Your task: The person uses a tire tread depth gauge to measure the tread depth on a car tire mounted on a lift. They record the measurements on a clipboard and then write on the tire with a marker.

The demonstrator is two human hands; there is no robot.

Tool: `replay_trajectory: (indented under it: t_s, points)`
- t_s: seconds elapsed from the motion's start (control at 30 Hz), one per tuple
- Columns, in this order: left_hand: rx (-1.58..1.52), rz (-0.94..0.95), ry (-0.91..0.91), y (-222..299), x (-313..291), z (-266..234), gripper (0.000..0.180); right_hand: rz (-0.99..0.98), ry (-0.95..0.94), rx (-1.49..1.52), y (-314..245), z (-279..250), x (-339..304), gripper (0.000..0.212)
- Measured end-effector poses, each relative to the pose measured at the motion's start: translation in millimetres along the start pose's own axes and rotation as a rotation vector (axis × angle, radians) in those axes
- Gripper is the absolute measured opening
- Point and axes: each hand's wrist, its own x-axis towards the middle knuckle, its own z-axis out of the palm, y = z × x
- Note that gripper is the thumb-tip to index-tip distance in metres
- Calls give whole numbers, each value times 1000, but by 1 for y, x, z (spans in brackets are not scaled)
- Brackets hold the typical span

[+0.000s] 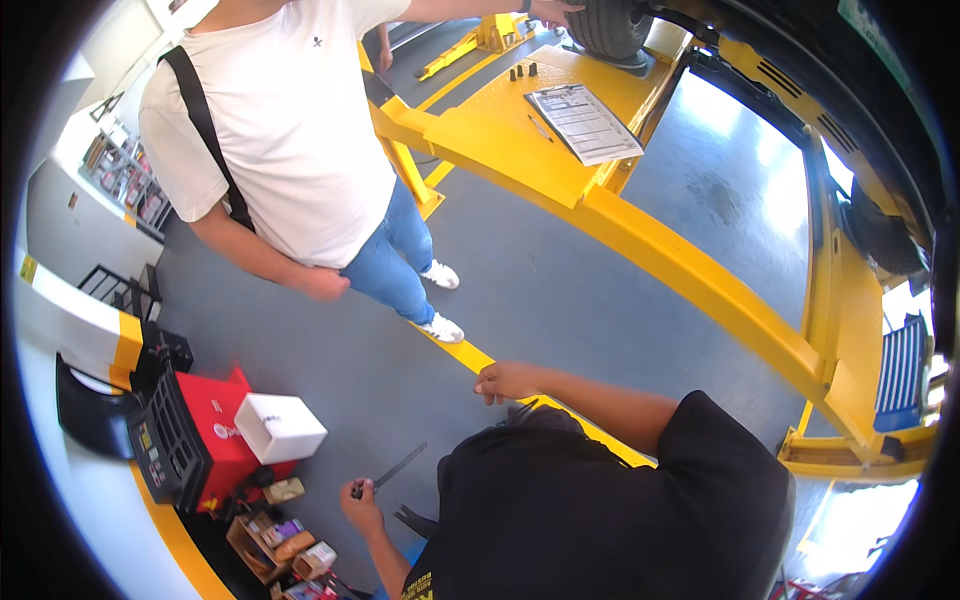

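Thin dark tool [405, 462] is gripped by fingers of left hand [364, 508] above grey floor [560, 290]; right hand [510, 382] has fingers loosely curled, any hold unclear.

Lighting: bright, with floor [720, 140] glare at two o'clock. Fisheye bending throughout; black vignette around rim.

Across from me, well ahead and right of the left hand [364, 508]'s grip, a flat yellow metal platform [495, 160] bears a rectangular white-papered clipboard [587, 124], a thin pen-like stick [540, 128] and three small dark cylinders [522, 71].
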Motion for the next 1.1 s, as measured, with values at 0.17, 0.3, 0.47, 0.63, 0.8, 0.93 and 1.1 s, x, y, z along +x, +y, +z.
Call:
replay_trajectory:
  t_s: [0.17, 0.3, 0.47, 0.63, 0.8, 0.93, 1.1]
  points:
    - [53, -93, -129, -41, 102, -8, 15, 96, 146, 55, -4, 1, 56, 36]
    - [83, -167, -318, -69, 176, -16, 17, 189, 304, 195, -16, 32, 86, 36]
    - [309, 216, -588, -48, 245, -29, 18, 226, 393, 248, -49, 79, 125, 38]
    - [253, 482, -800, 69, 273, -15, 18, 305, 342, 264, -53, 93, 133, 40]
    - [-230, 518, -829, 189, 247, 18, 12, 505, 165, 362, -65, 43, 92, 43]
    - [-714, 149, -893, 245, 212, 71, 10, 98, 489, 725, -83, 2, 38, 41]
    - [-976, -251, -930, 300, 153, 195, 19, -333, 737, 797, -77, -126, -18, 45]
